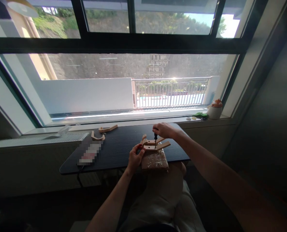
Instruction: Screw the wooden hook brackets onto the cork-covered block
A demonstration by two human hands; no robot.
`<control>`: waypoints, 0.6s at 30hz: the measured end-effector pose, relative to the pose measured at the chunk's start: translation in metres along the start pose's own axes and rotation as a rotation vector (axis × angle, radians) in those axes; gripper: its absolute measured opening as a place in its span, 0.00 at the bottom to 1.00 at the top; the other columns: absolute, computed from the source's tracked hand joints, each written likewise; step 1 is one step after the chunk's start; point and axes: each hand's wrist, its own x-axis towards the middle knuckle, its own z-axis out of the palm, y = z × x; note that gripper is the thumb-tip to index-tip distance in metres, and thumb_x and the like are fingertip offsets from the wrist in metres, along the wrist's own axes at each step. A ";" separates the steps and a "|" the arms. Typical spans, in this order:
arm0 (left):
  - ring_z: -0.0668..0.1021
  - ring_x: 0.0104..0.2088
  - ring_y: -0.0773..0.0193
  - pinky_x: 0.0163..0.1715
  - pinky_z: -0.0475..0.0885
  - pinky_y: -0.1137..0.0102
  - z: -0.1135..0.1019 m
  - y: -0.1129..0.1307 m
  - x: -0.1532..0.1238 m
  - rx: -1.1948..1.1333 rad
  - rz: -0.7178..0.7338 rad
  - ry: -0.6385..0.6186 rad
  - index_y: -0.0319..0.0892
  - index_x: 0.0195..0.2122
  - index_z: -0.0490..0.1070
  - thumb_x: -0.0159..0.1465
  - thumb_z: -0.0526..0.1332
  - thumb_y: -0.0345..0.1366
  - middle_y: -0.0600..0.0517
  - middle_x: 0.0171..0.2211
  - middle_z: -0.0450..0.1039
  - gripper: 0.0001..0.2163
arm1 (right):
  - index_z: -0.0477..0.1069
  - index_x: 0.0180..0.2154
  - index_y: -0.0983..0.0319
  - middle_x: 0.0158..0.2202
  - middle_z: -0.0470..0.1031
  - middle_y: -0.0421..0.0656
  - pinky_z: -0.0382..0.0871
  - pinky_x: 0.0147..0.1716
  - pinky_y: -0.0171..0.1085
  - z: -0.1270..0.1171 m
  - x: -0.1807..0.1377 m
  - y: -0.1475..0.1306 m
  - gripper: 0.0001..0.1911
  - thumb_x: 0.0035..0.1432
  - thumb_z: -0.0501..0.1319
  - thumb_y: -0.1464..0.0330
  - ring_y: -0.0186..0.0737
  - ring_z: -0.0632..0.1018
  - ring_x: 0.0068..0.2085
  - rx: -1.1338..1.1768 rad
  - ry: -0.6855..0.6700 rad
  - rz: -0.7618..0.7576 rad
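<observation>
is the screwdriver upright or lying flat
Upright: the screwdriver stands nearly vertical, with the right hand gripping its top and its shaft pointing down at a wooden piece.

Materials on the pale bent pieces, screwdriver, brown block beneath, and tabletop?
Pale bent pieces: likely wood, smooth, going by the light tan tone.
Screwdriver: dark handle, perhaps plastic or rubber; thin shaft, probably metal.
Brown block: core unclear; crinkled glints suggest clear plastic film or tape outside.
Tabletop: black, low sheen; faint streaks hint at wood-grain laminate.
</observation>
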 end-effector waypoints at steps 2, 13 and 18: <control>0.74 0.39 0.61 0.42 0.68 0.66 0.000 0.001 0.000 -0.007 -0.007 -0.001 0.39 0.44 0.70 0.52 0.63 0.42 0.48 0.38 0.74 0.19 | 0.71 0.40 0.63 0.37 0.75 0.48 0.57 0.29 0.32 0.002 0.001 -0.001 0.20 0.61 0.46 0.60 0.39 0.73 0.35 -0.013 0.010 0.018; 0.74 0.40 0.59 0.44 0.68 0.67 0.000 0.003 -0.001 -0.029 -0.014 0.019 0.40 0.43 0.71 0.51 0.64 0.41 0.48 0.39 0.74 0.19 | 0.73 0.39 0.59 0.36 0.76 0.44 0.58 0.30 0.32 -0.012 -0.003 0.000 0.17 0.58 0.49 0.61 0.38 0.73 0.34 -0.037 -0.054 -0.005; 0.74 0.41 0.59 0.44 0.67 0.67 0.002 0.007 -0.002 -0.044 -0.026 0.037 0.40 0.41 0.72 0.50 0.64 0.40 0.48 0.39 0.74 0.18 | 0.72 0.38 0.61 0.36 0.76 0.46 0.58 0.29 0.33 -0.003 -0.001 0.002 0.17 0.59 0.48 0.62 0.39 0.74 0.35 -0.039 -0.018 -0.020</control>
